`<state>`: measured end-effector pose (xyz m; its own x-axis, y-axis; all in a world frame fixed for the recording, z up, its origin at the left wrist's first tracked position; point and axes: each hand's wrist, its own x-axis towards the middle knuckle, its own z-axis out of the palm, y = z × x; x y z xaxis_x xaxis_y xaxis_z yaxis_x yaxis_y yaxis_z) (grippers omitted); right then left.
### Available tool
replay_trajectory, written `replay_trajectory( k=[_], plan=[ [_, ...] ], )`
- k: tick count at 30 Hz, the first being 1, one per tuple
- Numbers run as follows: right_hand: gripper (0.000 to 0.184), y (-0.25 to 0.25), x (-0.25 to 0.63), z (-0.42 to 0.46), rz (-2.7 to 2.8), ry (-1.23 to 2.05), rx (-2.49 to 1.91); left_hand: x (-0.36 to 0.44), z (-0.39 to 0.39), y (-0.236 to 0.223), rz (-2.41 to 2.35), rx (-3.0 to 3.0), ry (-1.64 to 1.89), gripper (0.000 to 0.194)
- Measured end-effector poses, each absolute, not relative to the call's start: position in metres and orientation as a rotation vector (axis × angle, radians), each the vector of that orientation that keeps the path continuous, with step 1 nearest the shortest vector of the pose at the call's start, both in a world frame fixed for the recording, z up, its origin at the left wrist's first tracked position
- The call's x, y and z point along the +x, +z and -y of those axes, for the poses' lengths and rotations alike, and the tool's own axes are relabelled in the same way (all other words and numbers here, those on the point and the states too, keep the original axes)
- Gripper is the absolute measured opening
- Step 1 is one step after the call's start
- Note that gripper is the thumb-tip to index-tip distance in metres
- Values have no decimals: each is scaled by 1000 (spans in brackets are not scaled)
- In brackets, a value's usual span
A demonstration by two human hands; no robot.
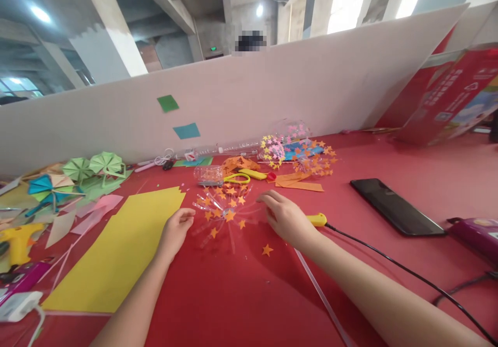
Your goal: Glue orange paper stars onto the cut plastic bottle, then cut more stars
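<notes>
Bare forearms (352, 274) are being stretched in from five and seven o'clock over the red table (218, 305), and right between the hands a burst of clear plastic strips tipped with orange stars (229, 214) is being displayed. At its nine o'clock the left hand (179, 227) is being held with fingers curled; whether a strip is being pinched cannot be told. At three o'clock the right hand (286, 214) is being kept half-open, palm down, fingers loosely bent near the strip ends. One loose orange star (266, 250) is being shown between four and five o'clock! Over at eight to nine, a yellow sheet (124, 243) is being seen lying flat. Up at eleven, a clear plastic cylinder (208, 175) is being displayed, with a yellow loop handle (238, 178) just beside it towards twelve. Beyond the right hand, a yellow-handled tool (318, 220) is being partly covered, and a black phone (397, 207) is being seen further out at three
</notes>
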<state>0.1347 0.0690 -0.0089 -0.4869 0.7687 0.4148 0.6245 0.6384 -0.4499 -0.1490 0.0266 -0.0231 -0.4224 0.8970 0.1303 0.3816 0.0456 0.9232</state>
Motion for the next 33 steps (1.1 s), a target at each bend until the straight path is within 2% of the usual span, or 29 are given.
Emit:
replay_trajectory(
  k=[4,11,15,21,24,33],
  plan=[
    [43,-13,129,-66,2347,393,-938,-144,-25,-16,-1704,1208,1230,24],
    [23,-18,118,-63,2325,465,-890,-129,-32,-3,-1500,1008,997,24],
    [21,-19,119,-65,2282,464,-875,-127,-41,-2,-1357,917,871,25],
    [21,-27,120,-69,2227,445,-794,-136,-44,-10,-1153,884,747,54],
    [21,-29,119,-70,2192,435,-751,-137,-44,-12,-1121,918,713,60],
    [28,-17,122,-61,2094,384,-605,-122,-35,-18,-1181,938,868,39]
  ],
)
